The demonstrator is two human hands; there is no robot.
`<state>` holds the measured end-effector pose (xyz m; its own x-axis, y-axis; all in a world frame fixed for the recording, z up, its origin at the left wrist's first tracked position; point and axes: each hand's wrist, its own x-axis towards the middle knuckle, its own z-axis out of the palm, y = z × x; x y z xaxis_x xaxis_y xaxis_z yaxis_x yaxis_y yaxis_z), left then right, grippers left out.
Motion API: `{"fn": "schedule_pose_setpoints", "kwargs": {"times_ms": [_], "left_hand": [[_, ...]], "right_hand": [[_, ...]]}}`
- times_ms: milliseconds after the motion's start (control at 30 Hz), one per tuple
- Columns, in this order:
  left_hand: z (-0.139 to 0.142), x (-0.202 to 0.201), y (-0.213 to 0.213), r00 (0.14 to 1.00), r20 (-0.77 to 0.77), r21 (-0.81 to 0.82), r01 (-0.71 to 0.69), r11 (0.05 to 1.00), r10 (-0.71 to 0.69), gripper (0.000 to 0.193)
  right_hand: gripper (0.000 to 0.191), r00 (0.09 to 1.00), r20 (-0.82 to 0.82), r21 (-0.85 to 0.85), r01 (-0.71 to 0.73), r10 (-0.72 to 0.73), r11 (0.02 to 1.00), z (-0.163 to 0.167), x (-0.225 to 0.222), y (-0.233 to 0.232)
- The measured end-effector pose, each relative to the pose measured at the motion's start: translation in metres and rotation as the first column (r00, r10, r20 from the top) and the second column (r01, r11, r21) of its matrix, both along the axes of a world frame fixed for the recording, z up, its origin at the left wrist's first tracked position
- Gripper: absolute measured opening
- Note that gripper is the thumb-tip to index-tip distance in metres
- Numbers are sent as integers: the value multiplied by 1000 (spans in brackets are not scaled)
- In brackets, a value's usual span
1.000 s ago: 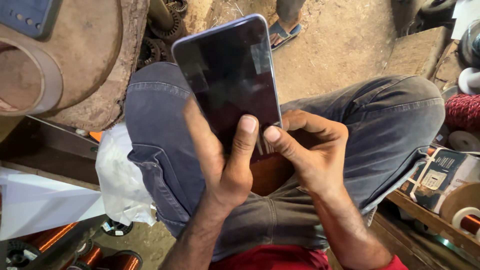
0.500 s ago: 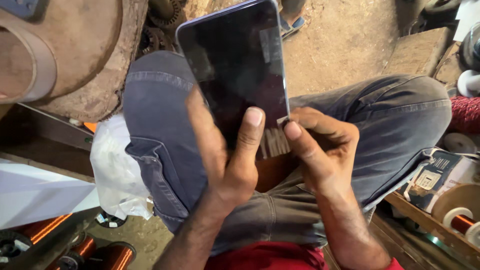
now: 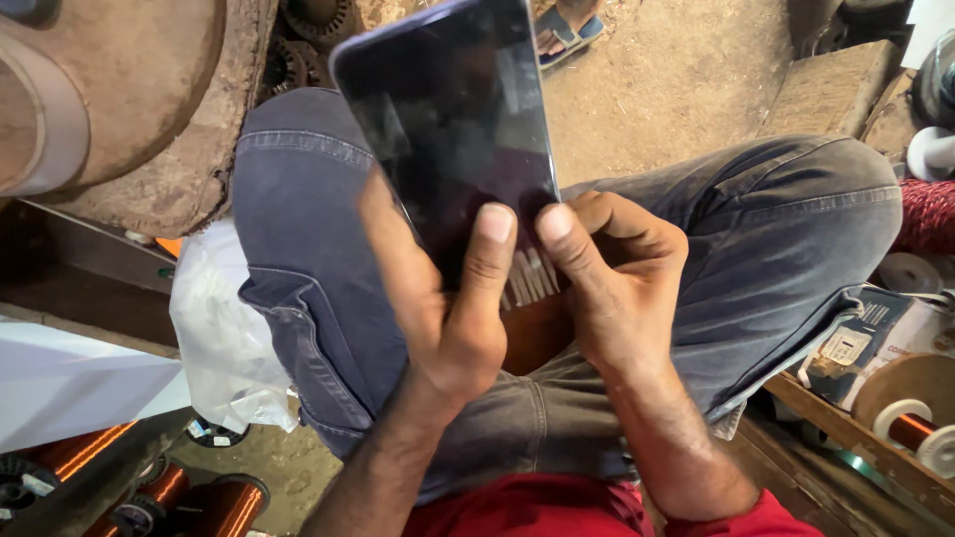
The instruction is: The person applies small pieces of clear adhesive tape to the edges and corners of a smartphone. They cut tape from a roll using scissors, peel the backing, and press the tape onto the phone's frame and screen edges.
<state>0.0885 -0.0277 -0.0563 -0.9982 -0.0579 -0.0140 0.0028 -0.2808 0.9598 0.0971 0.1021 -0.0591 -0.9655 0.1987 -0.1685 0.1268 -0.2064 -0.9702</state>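
I hold a dark-screened smartphone [image 3: 453,129] upright over my lap in the head view, above my crossed legs in grey jeans [image 3: 756,239]. My left hand [image 3: 443,308] wraps the phone's lower left edge, thumb lying on the glass. My right hand [image 3: 612,288] grips the lower right corner, thumb tip pressed on the screen beside the left thumb. The screen is black and shows only reflections. The phone's bottom edge is hidden behind my hands.
A crumpled clear plastic bag [image 3: 224,338] lies by my left thigh. Copper wire spools [image 3: 189,492] sit at bottom left, another spool [image 3: 910,418] and a printed box [image 3: 860,343] at right. A round brown block [image 3: 129,89] fills the upper left; a sandal [image 3: 562,30] lies on the dirt floor.
The phone has risen and come closer to the camera, filling more of the view. Both thumbs stay on the lower screen.
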Motion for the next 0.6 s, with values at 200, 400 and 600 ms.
{"fn": "schedule_pose_setpoints", "kwargs": {"times_ms": [200, 400, 600], "left_hand": [[-3, -3, -5, 999, -21, -59, -43, 997, 42, 53], [-1, -4, -4, 999, -15, -63, -48, 997, 47, 52], [-1, -1, -4, 999, -30, -80, -33, 996, 31, 50]], "right_hand": [[42, 976, 216, -168, 35, 2, 985, 13, -3, 4], [17, 990, 125, 55, -76, 68, 996, 11, 5, 5], [8, 998, 65, 16, 1, -2, 1000, -1, 6, 3]]}}
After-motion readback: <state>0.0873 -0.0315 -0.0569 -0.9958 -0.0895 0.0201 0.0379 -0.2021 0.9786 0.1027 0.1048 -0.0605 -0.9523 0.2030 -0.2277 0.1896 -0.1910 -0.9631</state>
